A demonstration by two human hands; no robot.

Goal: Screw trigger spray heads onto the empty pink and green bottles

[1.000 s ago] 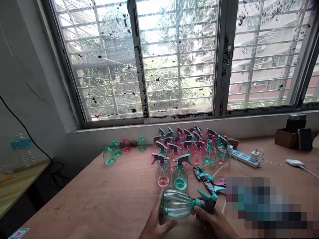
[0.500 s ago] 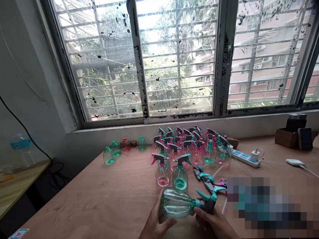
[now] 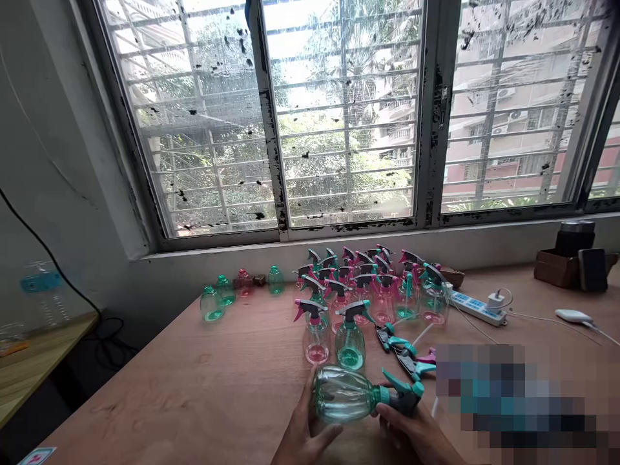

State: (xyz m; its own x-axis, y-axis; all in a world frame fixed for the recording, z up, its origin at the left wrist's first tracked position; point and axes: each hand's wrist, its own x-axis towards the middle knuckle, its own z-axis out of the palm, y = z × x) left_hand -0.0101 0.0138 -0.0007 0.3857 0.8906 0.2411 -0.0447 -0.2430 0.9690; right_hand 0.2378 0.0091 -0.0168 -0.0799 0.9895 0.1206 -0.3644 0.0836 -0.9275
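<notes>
- Worktop [image 3: 194, 387]: a smooth wooden surface under the window, on which everything shown is carried. A round bottle let go here could roll off the near edge.
- Standing spray bottles [image 3: 368, 290]: a close-packed group in pink and green is set just behind the hands. The front pair stands just beyond the held bottle, so a swing of that bottle could topple them into the rows behind.
- Green bottle [image 3: 343, 395]: it is held on its side just above the near edge of the worktop, base to the left and neck to the right. Its thin clear wall could be dented by too hard a squeeze.
- Right hand [image 3: 416, 433]: its fingers are closed on the trigger head, at the neck.
- Left hand [image 3: 303, 439]: its fingers are wrapped around the base end of the green bottle. A slack grip on the slick plastic could let the body spin or slip.
- Loose trigger heads [image 3: 404, 352]: they lie with their thin tubes just beside the right hand and could be swept aside by it.
- Trigger head [image 3: 404, 394]: it is seated at the neck; how squarely cannot be told. A skewed twist could cross the thread.
</notes>
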